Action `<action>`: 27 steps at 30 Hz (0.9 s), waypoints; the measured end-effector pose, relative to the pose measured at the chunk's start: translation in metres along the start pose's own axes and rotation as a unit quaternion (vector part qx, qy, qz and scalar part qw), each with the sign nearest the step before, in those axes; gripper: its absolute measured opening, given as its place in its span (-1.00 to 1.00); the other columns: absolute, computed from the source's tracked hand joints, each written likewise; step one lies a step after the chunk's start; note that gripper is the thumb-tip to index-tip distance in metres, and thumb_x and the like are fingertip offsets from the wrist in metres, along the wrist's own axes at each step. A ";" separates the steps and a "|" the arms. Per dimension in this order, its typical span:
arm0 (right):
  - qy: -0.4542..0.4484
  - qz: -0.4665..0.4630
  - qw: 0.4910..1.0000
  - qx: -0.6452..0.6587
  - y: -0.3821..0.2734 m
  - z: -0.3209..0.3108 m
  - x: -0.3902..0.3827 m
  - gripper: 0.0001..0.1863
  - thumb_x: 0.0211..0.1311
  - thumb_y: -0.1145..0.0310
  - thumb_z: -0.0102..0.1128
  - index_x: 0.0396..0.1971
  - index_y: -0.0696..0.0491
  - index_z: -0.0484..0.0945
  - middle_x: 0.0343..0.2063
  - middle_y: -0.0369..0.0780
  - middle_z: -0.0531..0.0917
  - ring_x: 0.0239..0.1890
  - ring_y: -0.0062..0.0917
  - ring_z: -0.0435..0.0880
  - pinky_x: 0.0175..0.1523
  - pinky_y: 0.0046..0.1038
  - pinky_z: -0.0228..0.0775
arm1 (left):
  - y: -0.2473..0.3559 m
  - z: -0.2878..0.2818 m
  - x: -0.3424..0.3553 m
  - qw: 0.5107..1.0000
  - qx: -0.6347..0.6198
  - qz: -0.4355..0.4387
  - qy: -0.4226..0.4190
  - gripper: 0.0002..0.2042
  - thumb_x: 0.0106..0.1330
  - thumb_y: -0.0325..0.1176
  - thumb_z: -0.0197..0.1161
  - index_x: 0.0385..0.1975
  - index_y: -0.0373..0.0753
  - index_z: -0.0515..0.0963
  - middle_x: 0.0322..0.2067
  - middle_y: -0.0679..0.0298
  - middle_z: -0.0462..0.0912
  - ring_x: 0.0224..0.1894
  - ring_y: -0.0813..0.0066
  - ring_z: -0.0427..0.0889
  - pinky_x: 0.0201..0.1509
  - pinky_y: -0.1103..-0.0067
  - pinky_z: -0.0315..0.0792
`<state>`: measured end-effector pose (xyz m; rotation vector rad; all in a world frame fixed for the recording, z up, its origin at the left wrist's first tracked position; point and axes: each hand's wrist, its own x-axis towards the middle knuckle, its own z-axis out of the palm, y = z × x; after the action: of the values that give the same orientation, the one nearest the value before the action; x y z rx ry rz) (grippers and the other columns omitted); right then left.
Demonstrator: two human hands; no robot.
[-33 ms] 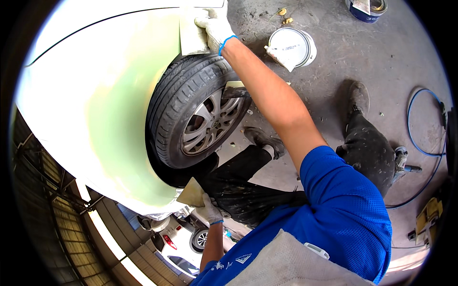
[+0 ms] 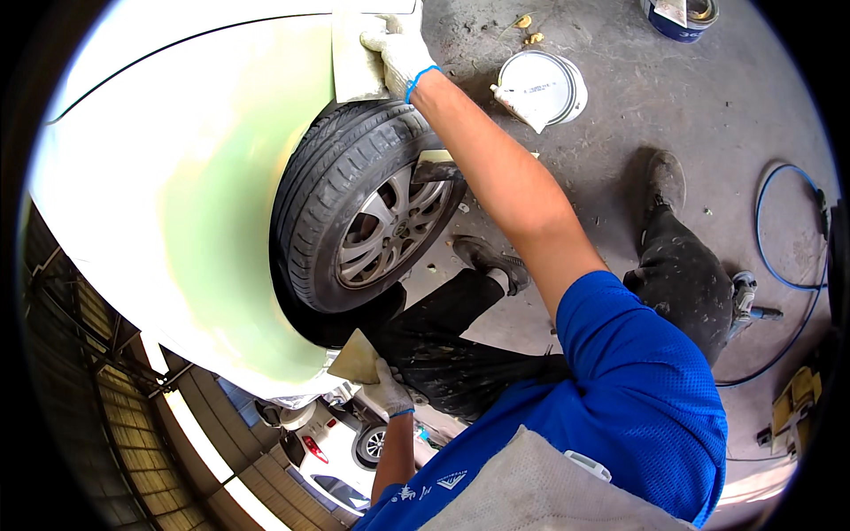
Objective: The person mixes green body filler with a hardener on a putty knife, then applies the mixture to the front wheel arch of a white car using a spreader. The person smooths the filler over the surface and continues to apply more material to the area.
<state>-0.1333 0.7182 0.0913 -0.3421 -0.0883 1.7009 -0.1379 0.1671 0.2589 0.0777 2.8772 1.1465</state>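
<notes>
My right hand [image 2: 405, 55], in a white knit glove with a blue cuff, is closed on a flat pale putty spreader [image 2: 357, 69]. That spreader lies against the car's body panel [image 2: 212, 203] just above the tyre [image 2: 319, 212]. Pale green filler covers the panel around the wheel arch. Lower down, my gloved left hand [image 2: 387, 392] grips a yellowish triangular putty spreader [image 2: 355, 358] near the lower end of the arch; its fingers are partly hidden. A dark scraper-like piece with pale material on its edge [image 2: 434, 166] shows over the wheel, partly behind my right arm.
A lidded white bucket [image 2: 542, 88] stands on the floor with a pale flat piece on it. Beyond it is a dark blue tin [image 2: 682, 19]. A blue hose [image 2: 763, 212] curls at the right, with a power tool [image 2: 744, 305] by my leg. Another white car [image 2: 332, 456] is parked behind.
</notes>
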 end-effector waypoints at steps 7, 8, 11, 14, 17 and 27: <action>0.125 0.096 0.987 0.023 0.002 -0.047 -0.003 -0.49 0.30 0.61 0.13 0.24 0.24 0.30 0.03 -0.04 0.58 0.05 -0.26 0.62 0.15 -0.20 0.56 | 0.002 -0.001 -0.008 1.000 -0.017 0.007 0.000 -0.75 0.30 -0.33 0.39 -0.20 -0.38 0.56 -0.58 0.34 0.55 -0.67 0.64 0.46 -0.63 0.70 0.37; 0.118 0.096 0.988 0.022 0.003 -0.047 -0.002 -0.49 0.30 0.61 0.13 0.24 0.24 0.30 0.03 -0.04 0.58 0.05 -0.26 0.62 0.15 -0.20 0.57 | 0.003 0.000 -0.008 1.000 -0.024 0.009 0.001 -0.74 0.29 -0.34 0.39 -0.20 -0.41 0.56 -0.58 0.31 0.56 -0.67 0.64 0.47 -0.63 0.70 0.37; 0.087 0.092 0.992 0.019 0.005 -0.036 -0.002 -0.48 0.29 0.62 0.13 0.25 0.24 0.30 0.03 -0.04 0.58 0.05 -0.27 0.62 0.12 -0.21 0.58 | 0.001 -0.003 -0.004 1.000 -0.025 0.013 -0.006 -0.74 0.29 -0.33 0.40 -0.22 -0.40 0.57 -0.58 0.31 0.56 -0.66 0.63 0.47 -0.63 0.69 0.37; 0.043 0.079 0.996 0.019 -0.002 -0.015 -0.009 -0.45 0.25 0.64 0.14 0.26 0.21 0.30 0.02 -0.04 0.58 0.01 -0.28 0.63 0.09 -0.24 0.59 | -0.003 -0.007 -0.008 1.000 -0.021 0.009 -0.006 -0.74 0.30 -0.31 0.40 -0.24 -0.39 0.56 -0.59 0.30 0.56 -0.67 0.62 0.47 -0.63 0.69 0.36; 0.012 0.070 0.997 0.019 0.001 0.019 -0.005 -0.39 0.22 0.62 0.15 0.30 0.13 0.28 -0.03 -0.05 0.57 -0.04 -0.31 0.61 0.02 -0.26 0.58 | -0.008 -0.009 -0.003 1.000 -0.014 0.010 -0.003 -0.75 0.30 -0.31 0.40 -0.26 -0.39 0.56 -0.60 0.30 0.55 -0.68 0.61 0.46 -0.63 0.68 0.35; -0.042 0.040 0.997 -0.043 -0.028 0.096 -0.045 -0.46 0.13 0.57 0.23 0.17 0.23 0.43 -0.23 -0.18 0.58 -0.14 -0.43 0.58 0.01 -0.38 0.51 | -0.007 -0.008 -0.015 1.000 -0.018 -0.004 0.015 -0.77 0.30 -0.33 0.39 -0.25 -0.36 0.56 -0.62 0.33 0.53 -0.70 0.63 0.43 -0.65 0.69 0.32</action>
<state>-0.1278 0.6920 0.1973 -0.3419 -0.2125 1.7941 -0.1232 0.1554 0.2603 0.0480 2.8777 1.2085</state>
